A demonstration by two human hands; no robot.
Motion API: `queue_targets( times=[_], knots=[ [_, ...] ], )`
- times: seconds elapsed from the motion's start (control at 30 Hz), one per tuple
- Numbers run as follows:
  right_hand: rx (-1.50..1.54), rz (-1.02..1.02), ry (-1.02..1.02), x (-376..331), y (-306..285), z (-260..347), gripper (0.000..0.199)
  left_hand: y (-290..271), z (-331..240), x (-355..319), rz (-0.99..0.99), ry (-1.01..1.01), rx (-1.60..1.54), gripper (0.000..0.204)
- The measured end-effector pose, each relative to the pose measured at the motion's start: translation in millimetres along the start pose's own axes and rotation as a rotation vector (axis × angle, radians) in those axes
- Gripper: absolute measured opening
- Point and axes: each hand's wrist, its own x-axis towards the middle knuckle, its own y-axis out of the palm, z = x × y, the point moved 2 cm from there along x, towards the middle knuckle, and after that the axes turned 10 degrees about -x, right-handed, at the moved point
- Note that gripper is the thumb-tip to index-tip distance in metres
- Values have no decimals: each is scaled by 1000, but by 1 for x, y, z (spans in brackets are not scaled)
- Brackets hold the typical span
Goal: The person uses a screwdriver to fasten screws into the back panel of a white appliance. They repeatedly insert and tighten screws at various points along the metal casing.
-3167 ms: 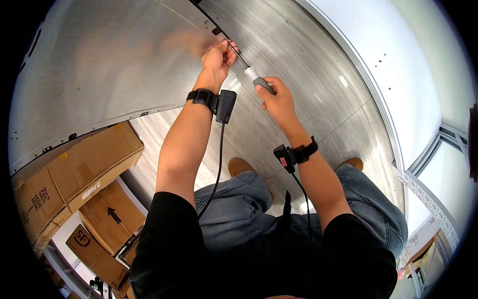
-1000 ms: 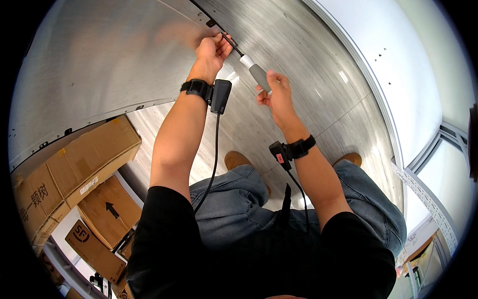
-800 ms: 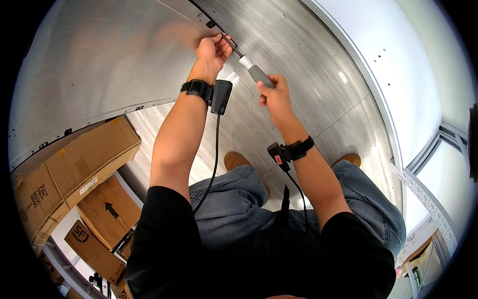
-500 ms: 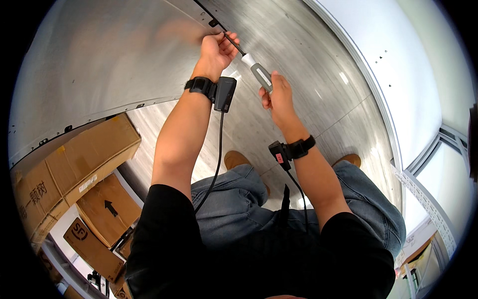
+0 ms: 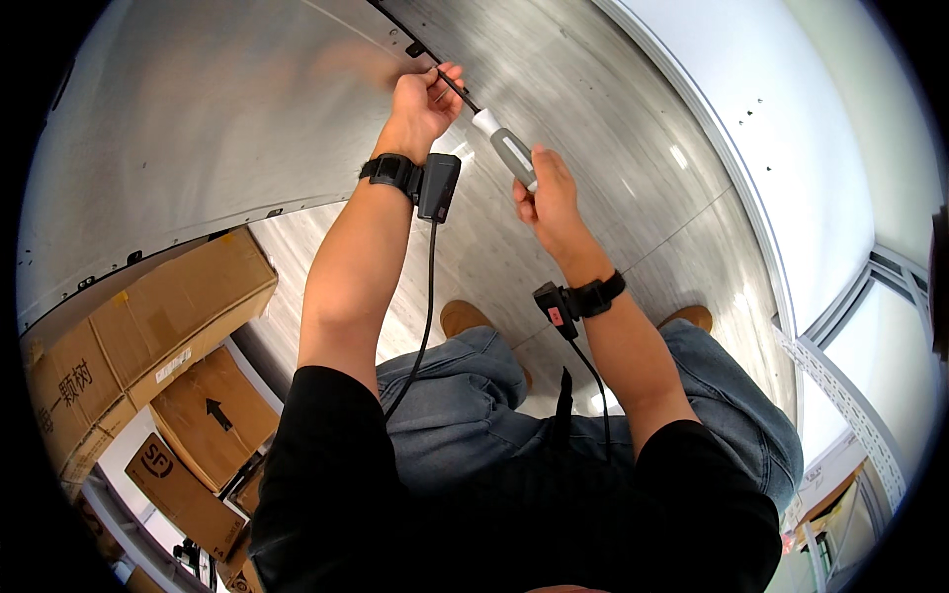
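Note:
A screwdriver (image 5: 508, 148) with a grey-and-white handle and a dark shaft slants from the edge of a metal panel (image 5: 227, 109) toward me. My right hand (image 5: 550, 203) grips the rear end of its handle, thumb along the top. At the other end, my left hand (image 5: 425, 102) has thumb and fingers curled around the shaft close to its tip, right beside the panel's dark edge. The tip and whatever it meets are hidden by the left fingers. A small black fitting (image 5: 415, 48) sits on the panel edge just beyond that hand.
Cardboard boxes (image 5: 183, 311) are stacked at the lower left, below the panel. A white panel or door (image 5: 781, 148) curves along the right, with a perforated metal frame (image 5: 850, 405) beneath it. Cables run from black wrist units (image 5: 438, 188) along both arms. Grey wood-look flooring (image 5: 613, 119) lies between.
Both hands and the screwdriver have shifted slightly left in view, and the handle sits a little lower. The hold of each hand looks the same.

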Motion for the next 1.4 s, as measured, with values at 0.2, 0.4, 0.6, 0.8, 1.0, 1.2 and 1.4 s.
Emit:
queue_targets(
  times=[0.2, 0.4, 0.6, 0.8, 1.0, 1.2, 1.4],
  knots=[
    [-46, -34, -1, -8, -19, -2, 28, -2, 8, 2, 25, 50, 8, 24],
    [-40, 15, -41, -4, -37, -9, 28, -7, 28, 4, 65, 54, 47, 23],
    [-30, 38, -77, -8, -68, -7, 30, 28, 61, -4, 138, 41, 233, 22],
    [-6, -105, -75, -27, -124, 8, 28, 106, 117, -23, 329, 21, 470, 23],
    [163, -418, -366, -67, -199, 7, 25, 192, 207, -52, 709, 29, 636, 24],
    [335, -720, -473, -114, -251, -11, 23, 253, 295, -79, 1040, 743, 1126, 28],
    [387, -801, -473, -133, -259, -25, 24, 276, 342, -71, 940, 1104, 1352, 25]
  ],
)
